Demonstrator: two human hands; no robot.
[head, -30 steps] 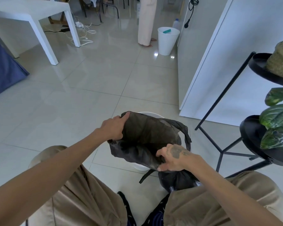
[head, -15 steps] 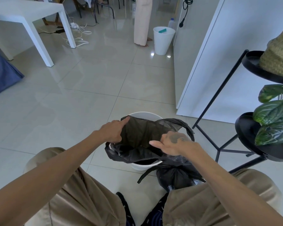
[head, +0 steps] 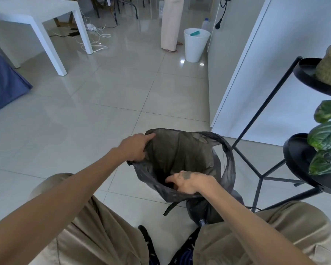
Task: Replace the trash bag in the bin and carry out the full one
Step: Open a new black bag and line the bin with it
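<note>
A thin dark trash bag (head: 182, 155) is spread open low over the floor in front of my knees. My left hand (head: 135, 148) pinches its far-left rim. At the near rim my right hand (head: 187, 183) grips the plastic, fingers curled inside the opening. The bag covers the small white bin seen earlier, so the bin is hidden now. A full, tied dark bag (head: 204, 209) rests on the floor just below my right hand, between my knees. One loose handle strap (head: 171, 207) hangs down from the open bag.
A black metal plant stand (head: 260, 175) with leafy plants (head: 327, 138) stands close on the right. A white wall panel (head: 275, 73) rises behind it. Farther off are a second white bin (head: 195, 45), a standing person's legs (head: 170, 25), a white table (head: 55, 52) and floor cables (head: 96, 42).
The bag mouth has been pulled wider and now hides the white bin's rim. My right hand has dropped from above the bag to grip its near edge.
</note>
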